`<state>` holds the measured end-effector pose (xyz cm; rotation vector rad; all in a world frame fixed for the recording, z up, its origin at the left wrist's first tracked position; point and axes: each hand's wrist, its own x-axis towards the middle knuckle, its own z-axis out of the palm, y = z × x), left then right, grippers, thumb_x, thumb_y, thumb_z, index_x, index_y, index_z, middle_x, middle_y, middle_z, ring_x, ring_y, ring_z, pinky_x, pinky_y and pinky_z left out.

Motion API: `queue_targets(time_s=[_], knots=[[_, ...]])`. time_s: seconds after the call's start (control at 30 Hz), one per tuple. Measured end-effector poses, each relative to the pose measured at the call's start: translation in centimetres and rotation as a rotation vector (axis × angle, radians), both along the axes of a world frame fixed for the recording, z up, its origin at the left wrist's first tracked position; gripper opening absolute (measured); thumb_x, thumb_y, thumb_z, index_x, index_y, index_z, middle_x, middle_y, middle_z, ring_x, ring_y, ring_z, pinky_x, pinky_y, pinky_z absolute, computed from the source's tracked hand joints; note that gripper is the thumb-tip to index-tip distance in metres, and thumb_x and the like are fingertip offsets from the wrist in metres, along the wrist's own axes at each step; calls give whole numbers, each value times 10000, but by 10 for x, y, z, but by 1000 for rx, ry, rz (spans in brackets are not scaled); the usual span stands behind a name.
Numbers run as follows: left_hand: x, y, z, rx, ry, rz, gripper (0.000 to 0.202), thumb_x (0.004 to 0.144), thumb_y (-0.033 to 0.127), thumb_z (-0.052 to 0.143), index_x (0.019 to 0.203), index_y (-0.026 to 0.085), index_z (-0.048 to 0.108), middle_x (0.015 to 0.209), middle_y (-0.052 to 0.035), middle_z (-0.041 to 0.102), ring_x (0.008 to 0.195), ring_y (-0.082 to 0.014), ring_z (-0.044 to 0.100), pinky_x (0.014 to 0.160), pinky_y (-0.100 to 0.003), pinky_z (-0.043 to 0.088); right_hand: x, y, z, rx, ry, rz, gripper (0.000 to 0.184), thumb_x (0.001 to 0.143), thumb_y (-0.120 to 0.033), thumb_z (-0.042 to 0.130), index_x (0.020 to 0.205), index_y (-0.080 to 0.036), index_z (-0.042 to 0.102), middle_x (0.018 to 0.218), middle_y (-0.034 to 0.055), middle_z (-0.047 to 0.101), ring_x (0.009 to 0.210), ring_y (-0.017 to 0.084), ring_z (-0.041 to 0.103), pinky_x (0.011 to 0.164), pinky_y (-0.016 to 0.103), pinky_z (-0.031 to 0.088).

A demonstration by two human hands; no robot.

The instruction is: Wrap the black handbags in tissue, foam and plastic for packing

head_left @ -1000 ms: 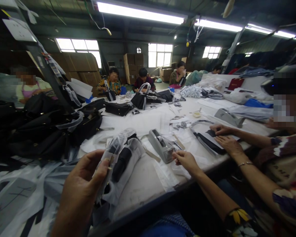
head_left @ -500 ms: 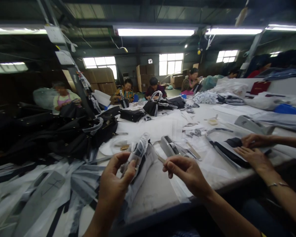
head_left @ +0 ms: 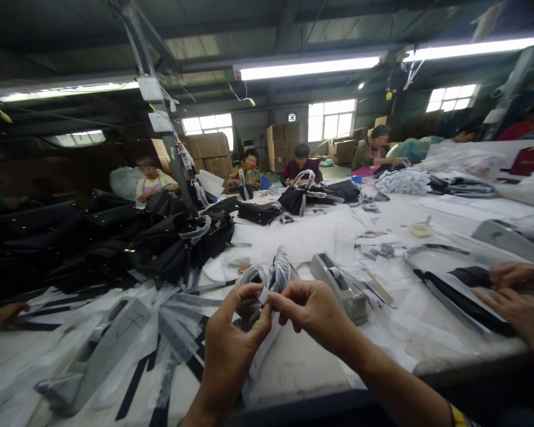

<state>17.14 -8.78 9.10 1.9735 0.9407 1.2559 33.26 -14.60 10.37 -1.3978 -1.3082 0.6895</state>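
My left hand (head_left: 234, 341) is closed around a black part wrapped in clear plastic (head_left: 273, 276), holding it up over the white table (head_left: 302, 367). My right hand (head_left: 309, 308) pinches the same wrapped bundle from the right, thumb and fingers meeting my left thumb. What sits between my right fingertips is too small to make out. A grey tape dispenser (head_left: 338, 284) stands on the table just right of my hands.
Black bags (head_left: 115, 243) are piled at the left, with plastic-wrapped straps (head_left: 102, 350) in front. A co-worker's hands (head_left: 516, 296) rest on a black strap (head_left: 463, 296) at the right. Several people sit at the far end, beside a metal post (head_left: 169, 130).
My right hand has come from the tape dispenser over to the wrapped bundle and now touches it. My view has turned left and risen; the co-worker at the right has slid mostly out.
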Motion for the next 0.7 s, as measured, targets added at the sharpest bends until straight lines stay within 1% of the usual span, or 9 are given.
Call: queue_targets(time_s=[0.07, 0.13, 0.23, 0.37, 0.47, 0.53, 0.6, 0.67, 0.7], knots=[[-1, 0, -2, 9, -1, -7, 251, 815, 398, 713, 1019, 257, 676, 1026, -12, 716, 965, -194, 672, 817, -277, 526, 3, 0, -3, -44, 35, 19, 465, 845, -570, 683, 659, -144, 702, 580, 35, 682, 417, 71, 522, 397, 161, 356], [-1, 1, -4, 0, 4, -20, 252, 811, 398, 724, 1014, 257, 675, 1014, -11, 713, 944, -189, 669, 816, -275, 523, 4, 1, -6, -68, 82, 31, 475, 820, -592, 698, 667, -142, 705, 570, 37, 679, 402, 77, 531, 389, 161, 373], [-3, 4, -4, -53, 4, -44, 277, 791, 414, 747, 1006, 254, 676, 1002, -19, 712, 941, -195, 668, 816, -276, 520, 6, 4, -12, -100, 132, 21, 487, 785, -613, 718, 670, -140, 694, 507, 23, 640, 363, 81, 505, 366, 166, 373], [-6, 7, 1, -174, -39, -68, 362, 734, 444, 793, 997, 229, 669, 1000, -50, 717, 980, -230, 674, 819, -287, 523, 10, 14, -23, -153, 101, -23, 484, 742, -593, 750, 595, -142, 651, 426, -1, 563, 340, 85, 478, 341, 169, 341], [-6, 3, 10, -368, -163, -142, 405, 728, 475, 783, 1000, 211, 644, 983, -72, 729, 905, -236, 699, 725, -277, 536, 11, 27, -38, -173, 152, 31, 452, 747, -526, 751, 544, -150, 602, 410, -20, 527, 340, 77, 462, 342, 165, 324], [-4, -2, 17, -479, -265, -189, 435, 718, 492, 779, 1004, 199, 629, 958, -82, 735, 853, -238, 709, 651, -262, 528, 11, 32, -48, -163, 202, 65, 444, 769, -504, 734, 541, -152, 586, 422, -24, 532, 344, 66, 447, 346, 161, 316], [-2, -7, 23, -515, -322, -188, 456, 700, 492, 790, 996, 187, 626, 933, -80, 737, 847, -234, 708, 649, -253, 523, 10, 31, -55, -118, 222, 54, 461, 805, -526, 701, 563, -148, 597, 441, -17, 553, 355, 62, 446, 356, 161, 314], [-1, -9, 27, -515, -334, -166, 454, 701, 486, 792, 990, 181, 621, 940, -71, 735, 841, -209, 699, 668, -240, 516, 8, 23, -54, -34, 243, 5, 464, 851, -552, 658, 641, -138, 651, 483, -1, 593, 379, 71, 474, 378, 170, 342], [-1, -9, 29, -517, -340, -152, 450, 713, 488, 784, 997, 183, 614, 954, -66, 734, 832, -195, 693, 670, -234, 512, 7, 16, -50, 17, 269, -21, 448, 870, -555, 642, 724, -134, 690, 515, 6, 619, 400, 82, 502, 399, 181, 377]])
